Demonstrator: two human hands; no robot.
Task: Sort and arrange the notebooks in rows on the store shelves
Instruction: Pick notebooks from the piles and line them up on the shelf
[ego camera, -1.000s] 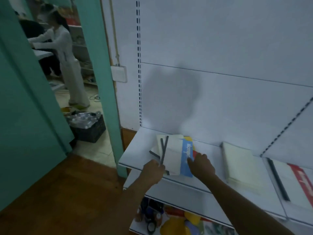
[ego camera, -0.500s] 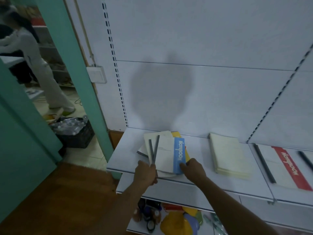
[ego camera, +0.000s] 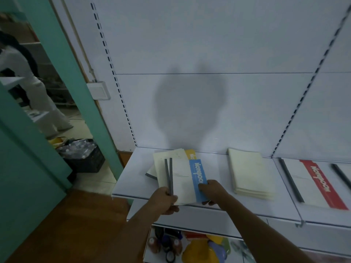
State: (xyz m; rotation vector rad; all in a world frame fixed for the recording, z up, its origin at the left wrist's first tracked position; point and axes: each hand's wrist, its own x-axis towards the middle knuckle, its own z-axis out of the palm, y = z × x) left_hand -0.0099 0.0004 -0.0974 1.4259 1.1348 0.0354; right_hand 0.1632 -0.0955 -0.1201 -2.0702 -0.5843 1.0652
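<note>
Your left hand [ego camera: 166,201] is gripping two grey binding strips [ego camera: 169,175]; your right hand [ego camera: 212,190] is pinching the blue-banded notebook [ego camera: 190,181] on the shelf [ego camera: 131,179].

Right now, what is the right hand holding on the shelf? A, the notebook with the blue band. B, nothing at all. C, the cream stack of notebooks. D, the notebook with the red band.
A: the right hand grips the near end of the notebook with the blue band, while the cream stack and the red-banded notebook lie untouched further right.
</note>
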